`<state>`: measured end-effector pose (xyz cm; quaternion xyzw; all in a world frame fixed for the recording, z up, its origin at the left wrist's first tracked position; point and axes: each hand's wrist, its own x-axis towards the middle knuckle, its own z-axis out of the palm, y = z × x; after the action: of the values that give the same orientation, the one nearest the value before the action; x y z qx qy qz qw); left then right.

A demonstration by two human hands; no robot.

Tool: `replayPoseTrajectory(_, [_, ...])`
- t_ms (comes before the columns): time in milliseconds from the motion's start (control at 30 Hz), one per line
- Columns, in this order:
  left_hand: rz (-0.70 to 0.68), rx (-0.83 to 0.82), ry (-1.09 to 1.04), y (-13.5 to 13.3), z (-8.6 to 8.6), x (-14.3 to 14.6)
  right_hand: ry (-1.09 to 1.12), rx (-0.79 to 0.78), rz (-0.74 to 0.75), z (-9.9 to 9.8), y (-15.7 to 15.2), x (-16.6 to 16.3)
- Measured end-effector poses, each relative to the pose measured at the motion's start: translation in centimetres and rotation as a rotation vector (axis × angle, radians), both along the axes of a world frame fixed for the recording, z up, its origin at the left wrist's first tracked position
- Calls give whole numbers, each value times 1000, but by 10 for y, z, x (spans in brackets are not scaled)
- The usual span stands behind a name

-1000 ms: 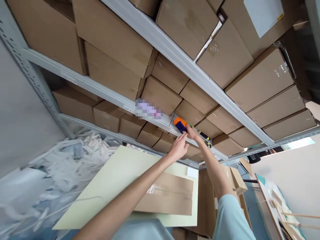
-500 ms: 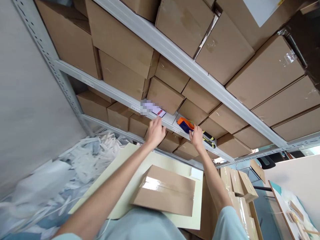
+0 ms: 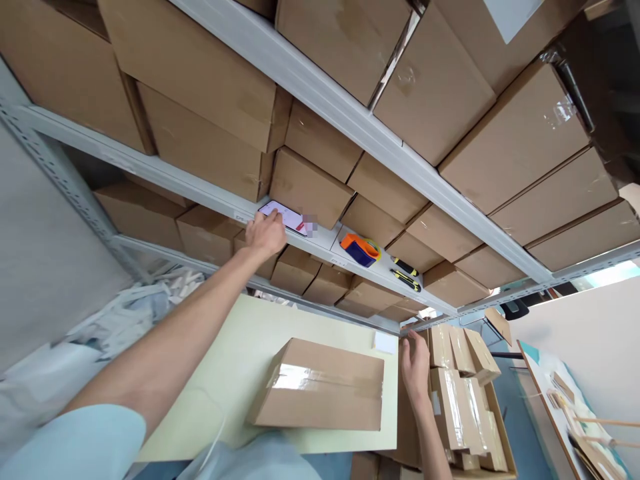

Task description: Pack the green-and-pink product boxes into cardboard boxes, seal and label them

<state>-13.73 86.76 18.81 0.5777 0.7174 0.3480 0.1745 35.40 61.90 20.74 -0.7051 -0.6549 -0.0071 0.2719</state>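
Note:
My left hand (image 3: 267, 232) is at the left end of a phone (image 3: 290, 218) lying on the shelf ledge, one fingertip on its lit screen. The fingers are partly bent, and the phone rests on the ledge. My right hand (image 3: 415, 363) hangs past the right edge of the pale green tabletop (image 3: 235, 373), fingers loosely apart with nothing in them. An orange and dark blue tape dispenser (image 3: 360, 250) sits on the ledge right of the phone. Farther right lie two yellow-and-black utility knives (image 3: 405, 280). A taped cardboard box (image 3: 320, 387) stands on the tabletop in front of me.
Metal shelving (image 3: 320, 87) packed with cardboard boxes (image 3: 310, 187) rises ahead. A small white block (image 3: 385, 342) lies at the tabletop's far right corner. An open carton holds several taped boxes (image 3: 453, 407) at right. White scrap material (image 3: 120, 313) is heaped at left.
My left hand has moved left onto the phone's screen. My right hand has left the tape dispenser and dropped down beside the tabletop. The view has shifted a little.

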Motion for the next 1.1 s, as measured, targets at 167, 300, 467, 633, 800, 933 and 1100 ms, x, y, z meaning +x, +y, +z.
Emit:
replayPoseTrajectory(167, [-34, -11, 9, -4, -6, -7, 74, -5, -122, -10, -38, 18])
replayPoseTrajectory(300, [-31, 15, 4, -8, -3, -9, 113, 1, -162, -19, -55, 22])
replayPoseTrajectory(467, [-42, 76, -22, -40, -8, 19, 96, -32, -179, -30, -65, 22])
replayPoseTrajectory(633, [-218, 157, -151, -141, -56, 105, 55, -123, -176, -37, -71, 8])
replayPoseTrajectory(800, [-467, 30, -161, -257, -87, 198, -109, -240, -75, -52, -70, -30])
replayPoseTrajectory(933, [-633, -47, -153, -288, -91, 253, -246, -441, 66, -83, -53, -69])
replayPoseTrajectory(1100, [-581, -137, -76, -282, -103, 257, -245, -543, 129, -107, -39, -76])
